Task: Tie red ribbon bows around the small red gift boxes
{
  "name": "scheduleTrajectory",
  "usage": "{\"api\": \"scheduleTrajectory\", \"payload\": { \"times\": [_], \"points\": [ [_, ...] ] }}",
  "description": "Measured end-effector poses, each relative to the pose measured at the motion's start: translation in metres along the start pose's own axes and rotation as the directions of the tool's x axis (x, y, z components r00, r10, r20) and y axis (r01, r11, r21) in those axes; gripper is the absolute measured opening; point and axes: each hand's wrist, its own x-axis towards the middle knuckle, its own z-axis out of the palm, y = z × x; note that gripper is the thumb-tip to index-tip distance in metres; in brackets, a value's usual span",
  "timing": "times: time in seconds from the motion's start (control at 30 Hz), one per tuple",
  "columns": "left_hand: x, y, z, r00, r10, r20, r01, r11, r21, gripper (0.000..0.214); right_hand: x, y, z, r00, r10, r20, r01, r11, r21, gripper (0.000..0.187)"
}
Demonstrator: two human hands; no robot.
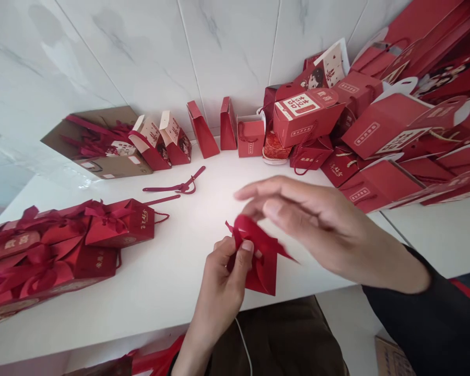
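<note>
Near the table's front edge, my left hand [221, 279] pinches a red ribbon [253, 230] against a small red gift box [267, 277], thumb on top. Part of the box is hidden behind my fingers and the ribbon. The ribbon forms a loop, and its pointed end, blurred, sticks out to the right. Just above it is my right hand [321, 224], fingers stretched out and nothing visibly gripped; whether a fingertip touches the loop I cannot tell. Beyond my hands lies a loose, dark red tied ribbon [180, 187] on the white table [196, 224].
Red boxes with ribbon bows [119, 222] crowd the left side. Behind them stands a cardboard box [127, 166] holding ribbons. Small cartons [201, 130] line the tiled wall [227, 47]. Red gift boxes [387, 125] are heaped at the right.
</note>
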Motion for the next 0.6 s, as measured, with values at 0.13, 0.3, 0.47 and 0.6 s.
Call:
{"api": "scheduleTrajectory", "payload": {
  "times": [0.13, 0.3, 0.47, 0.6],
  "points": [
    [-0.001, 0.0, -0.003, 0.995, -0.095, -0.007, 0.092, 0.98, -0.176, 0.046, 0.004, 0.027, 0.002, 0.975, 0.001, 0.222, 0.033, 0.989, -0.146, 0.049],
    [-0.002, 0.001, -0.002, 0.993, -0.113, -0.031, 0.1, 0.958, -0.269, 0.047, 0.004, 0.039, 0.003, 0.979, 0.032, 0.203, 0.023, 0.964, -0.266, 0.023],
    [0.0, -0.001, 0.001, 0.992, -0.112, -0.061, 0.087, 0.944, -0.319, 0.03, -0.009, 0.015, -0.007, 0.971, 0.209, 0.115, -0.187, 0.967, -0.175, 0.022],
    [-0.001, -0.002, 0.0, 0.993, -0.107, -0.054, 0.078, 0.917, -0.391, 0.026, -0.02, 0.01, -0.011, 0.924, 0.333, 0.186, -0.33, 0.943, -0.048, 0.027]
  ]
}}
